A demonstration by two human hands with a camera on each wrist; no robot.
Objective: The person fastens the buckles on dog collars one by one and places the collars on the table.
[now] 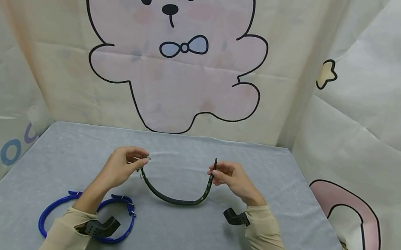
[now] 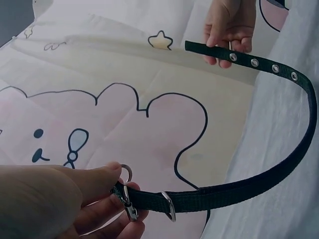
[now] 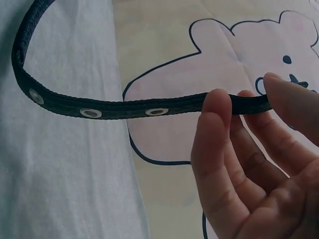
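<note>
A dark green pet collar (image 1: 177, 202) hangs in a U between my two hands, over the table. My left hand (image 1: 120, 168) pinches its buckle end; a metal buckle (image 2: 130, 210) and a D-ring (image 2: 169, 206) show there in the left wrist view. My right hand (image 1: 233, 179) holds the opposite end between thumb and fingers, with the tip of the strap sticking up past them. Metal eyelets (image 3: 91, 113) line the strap close to the right hand. Under my left forearm lies a blue collar (image 1: 132, 223), partly hidden by the sleeve.
A grey-blue cloth covers the table (image 1: 181, 244). Printed fabric (image 1: 206, 91) with a cartoon bear stands along the back edge, and pale printed sheets (image 1: 392, 129) rise at both sides. Each wrist carries a black camera mount (image 1: 236, 217).
</note>
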